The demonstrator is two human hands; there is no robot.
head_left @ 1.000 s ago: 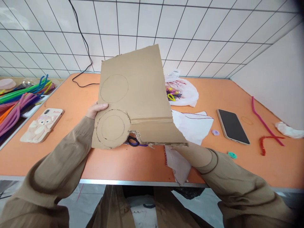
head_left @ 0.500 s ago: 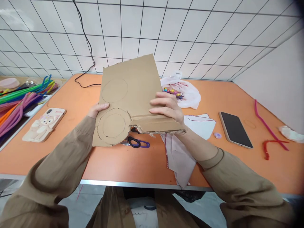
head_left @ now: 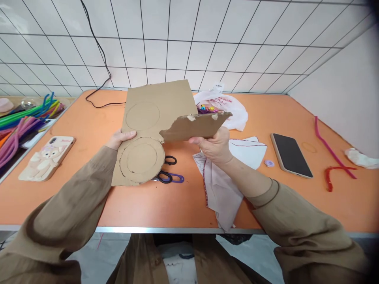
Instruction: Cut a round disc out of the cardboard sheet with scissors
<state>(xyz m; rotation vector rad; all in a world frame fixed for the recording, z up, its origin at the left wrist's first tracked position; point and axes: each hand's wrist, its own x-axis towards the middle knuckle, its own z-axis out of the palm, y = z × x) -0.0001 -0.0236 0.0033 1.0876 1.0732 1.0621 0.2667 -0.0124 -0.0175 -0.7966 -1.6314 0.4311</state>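
Both my hands hold a brown cardboard sheet (head_left: 171, 96) above the table. My left hand (head_left: 121, 138) grips its left edge, thumb on the face. A flap at the lower right is folded up, its torn edge on top, and my right hand (head_left: 215, 146) pinches that flap from below. Two drawn rings mark the sheet's left side; the lower one has a cut or torn outline along its right. Below the cardboard lie black-handled scissors (head_left: 165, 177), partly hidden, and a purple-handled tool (head_left: 177, 178). White cloth with a dark red stitched edge (head_left: 223, 189) lies under my right forearm.
A phone (head_left: 291, 155), a small purple disc (head_left: 269, 163) and pink and red pipe cleaners (head_left: 334, 146) lie right. Behind is a plastic bag (head_left: 233, 110) with colourful bits. At left are a cartoon phone case (head_left: 47, 157) and bundled pipe cleaners (head_left: 26, 126).
The lower-right flap has been bent upward, its torn edge swinging from bottom to top. My right hand has shifted from the sheet's front to beneath the flap. The left hand keeps its hold.
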